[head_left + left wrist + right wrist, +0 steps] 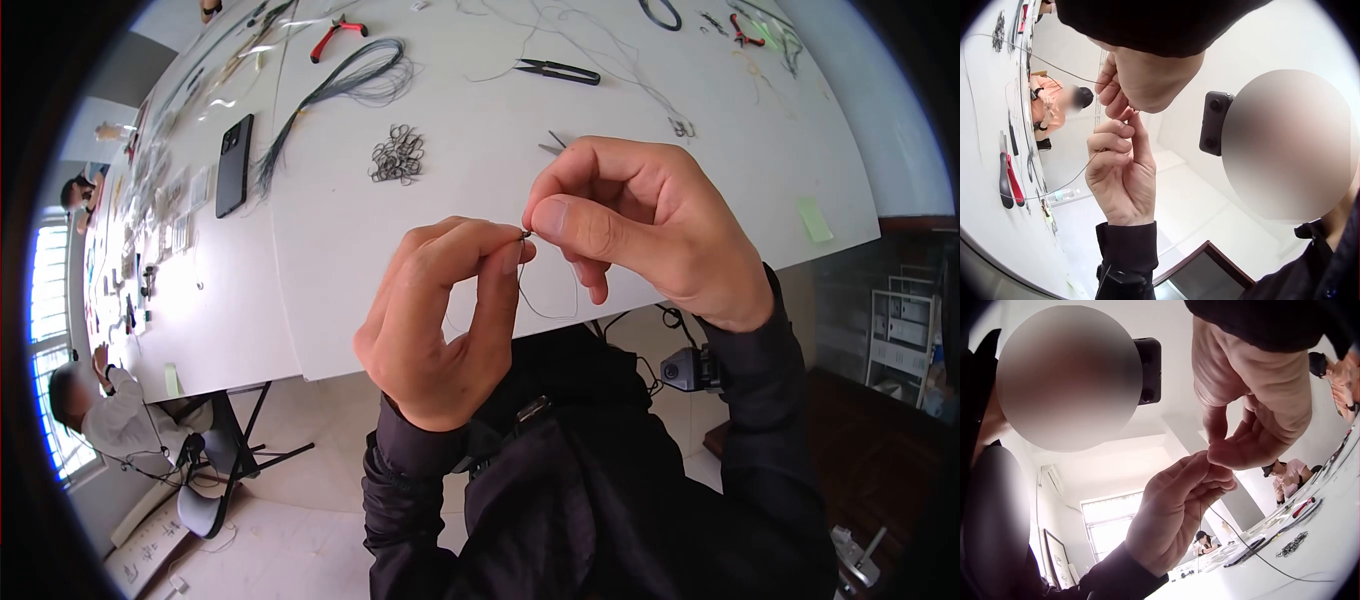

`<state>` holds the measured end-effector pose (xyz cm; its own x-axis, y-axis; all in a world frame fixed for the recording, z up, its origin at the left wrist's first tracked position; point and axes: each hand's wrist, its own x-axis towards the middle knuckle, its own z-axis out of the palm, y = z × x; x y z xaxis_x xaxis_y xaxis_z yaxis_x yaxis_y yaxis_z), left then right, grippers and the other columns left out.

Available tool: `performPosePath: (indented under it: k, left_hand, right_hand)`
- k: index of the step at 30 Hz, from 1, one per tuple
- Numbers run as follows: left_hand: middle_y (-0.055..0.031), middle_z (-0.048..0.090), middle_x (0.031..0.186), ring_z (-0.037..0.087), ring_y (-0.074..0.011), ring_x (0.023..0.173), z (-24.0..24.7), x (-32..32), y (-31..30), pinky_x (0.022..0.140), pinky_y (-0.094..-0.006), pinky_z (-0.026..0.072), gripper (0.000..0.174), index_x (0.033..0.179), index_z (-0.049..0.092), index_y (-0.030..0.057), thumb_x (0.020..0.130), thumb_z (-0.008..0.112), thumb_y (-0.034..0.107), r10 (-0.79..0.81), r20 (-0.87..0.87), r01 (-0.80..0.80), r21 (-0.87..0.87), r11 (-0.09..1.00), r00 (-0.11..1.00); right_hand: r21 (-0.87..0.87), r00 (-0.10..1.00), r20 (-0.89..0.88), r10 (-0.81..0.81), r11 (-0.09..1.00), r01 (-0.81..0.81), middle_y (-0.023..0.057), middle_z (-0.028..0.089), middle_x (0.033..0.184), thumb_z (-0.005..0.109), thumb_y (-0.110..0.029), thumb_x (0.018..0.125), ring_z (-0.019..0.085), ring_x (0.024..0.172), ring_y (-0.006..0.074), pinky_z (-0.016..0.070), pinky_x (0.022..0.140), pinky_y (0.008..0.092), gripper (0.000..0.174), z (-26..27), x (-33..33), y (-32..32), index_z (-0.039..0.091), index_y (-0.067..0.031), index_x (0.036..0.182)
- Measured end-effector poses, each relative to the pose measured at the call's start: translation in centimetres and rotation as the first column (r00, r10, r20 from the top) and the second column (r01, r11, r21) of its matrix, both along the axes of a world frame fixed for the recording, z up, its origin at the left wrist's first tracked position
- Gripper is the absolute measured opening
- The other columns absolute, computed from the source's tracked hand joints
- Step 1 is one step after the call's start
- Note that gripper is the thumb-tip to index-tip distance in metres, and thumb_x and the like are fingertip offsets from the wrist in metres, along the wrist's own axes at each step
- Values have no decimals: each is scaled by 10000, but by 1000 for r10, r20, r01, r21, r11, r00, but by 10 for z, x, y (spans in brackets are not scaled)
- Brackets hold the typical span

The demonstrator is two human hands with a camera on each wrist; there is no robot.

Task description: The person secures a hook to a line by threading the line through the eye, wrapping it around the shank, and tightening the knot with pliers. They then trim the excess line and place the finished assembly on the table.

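A thin grey cord (548, 317) hangs in a loop below both hands, with a small dark knot or bead (526, 235) where the fingertips meet. My left hand (440, 315) pinches the cord beside this dark spot between thumb and index finger. Close against it from the other side, my right hand (655, 225) pinches at the same place with thumb and forefinger, its other fingers loosely curled. Both hands are raised above the table's near edge. In the right wrist view the cord (1254, 553) trails out from under the fingers, which hide the pinched part.
On the white table (340, 270) lie a pile of dark small loops (398, 155), a bundle of grey cords (340, 80), black snips (560, 71), red-handled pliers (335, 38) and a phone (235, 165). A red-and-black-handled tool (1011, 181) lies near the hands. Other people sit around.
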<state>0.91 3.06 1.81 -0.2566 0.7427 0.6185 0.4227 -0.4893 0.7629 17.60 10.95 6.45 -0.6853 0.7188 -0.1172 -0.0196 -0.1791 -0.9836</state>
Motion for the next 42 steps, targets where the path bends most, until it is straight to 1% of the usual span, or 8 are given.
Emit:
performPosePath:
  k: [6, 15, 19, 23, 26, 29, 39, 42]
  left_hand:
    - [-98, 706, 823, 696, -145, 719, 1, 1, 0, 662, -235, 532, 179, 921, 665, -19, 807, 694, -153, 40, -6, -40, -14, 999, 999]
    - [-80, 706, 813, 695, -130, 710, 3, 4, 1, 659, -224, 521, 157, 928, 663, -7, 828, 701, -122, 76, 50, -74, -45, 996, 996]
    - [-71, 705, 815, 692, -128, 706, 2, 3, 1, 663, -229, 519, 136, 933, 662, -9, 841, 706, -99, 144, 27, -142, -61, 988, 989]
    - [-69, 705, 821, 690, -127, 707, -3, 2, 3, 669, -233, 518, 127, 942, 666, -7, 850, 708, -83, 175, 36, -172, -66, 983, 984]
    - [-70, 702, 817, 689, -130, 709, 0, 0, 5, 674, -234, 520, 129, 941, 672, -6, 846, 714, -82, 178, -42, -179, -32, 983, 983]
    - [-67, 701, 824, 686, -131, 711, 0, 1, 5, 675, -237, 520, 128, 933, 675, -4, 842, 719, -81, 176, -32, -177, -32, 984, 984]
    - [-83, 699, 841, 691, -159, 741, 0, -1, 1, 673, -246, 527, 165, 926, 672, -3, 814, 729, -110, 115, -82, -119, -44, 992, 990]
    - [-97, 702, 843, 695, -175, 745, -1, -2, 1, 670, -253, 532, 187, 925, 669, -8, 798, 731, -130, 57, -68, -60, -33, 998, 996]
  right_hand:
    - [196, 995, 33, -97, 977, 89, 14, 619, 793, 666, -145, 956, 551, 635, 60, 486, 577, 222, 158, -6, -3, -10, 663, 12, 967]
    - [105, 990, -59, -126, 986, 132, 56, 647, 940, 624, -127, 973, 634, 898, 122, 527, 802, 267, 281, -18, -13, -16, 562, 19, 1204]
    - [-107, 995, 66, -71, 991, 78, 38, 633, 869, 665, -107, 947, 637, 813, 106, 516, 730, 246, 283, -4, -11, -27, 548, 2, 1181]
    - [190, 954, 265, -141, 978, 92, -2, 600, 778, 693, -72, 916, 523, 649, 49, 418, 586, 224, 221, 5, -10, -34, 594, -27, 1108]
    - [525, 955, 181, -233, 844, 107, 11, 596, 771, 690, -15, 894, 516, 649, 68, 423, 593, 236, 143, -6, -12, -36, 630, -18, 1024]
    - [648, 956, 86, -279, 745, 159, 28, 599, 779, 677, 28, 883, 519, 650, 92, 424, 593, 246, 92, -12, -15, -31, 650, -9, 962]
    - [780, 968, 51, -247, 615, 116, 38, 604, 822, 691, -18, 898, 520, 691, 110, 445, 670, 260, 73, -6, -13, -11, 681, -17, 971]
    - [672, 978, 71, -197, 734, 99, 32, 633, 863, 691, -45, 914, 565, 733, 106, 465, 702, 259, 84, -4, -11, -6, 688, -6, 989]
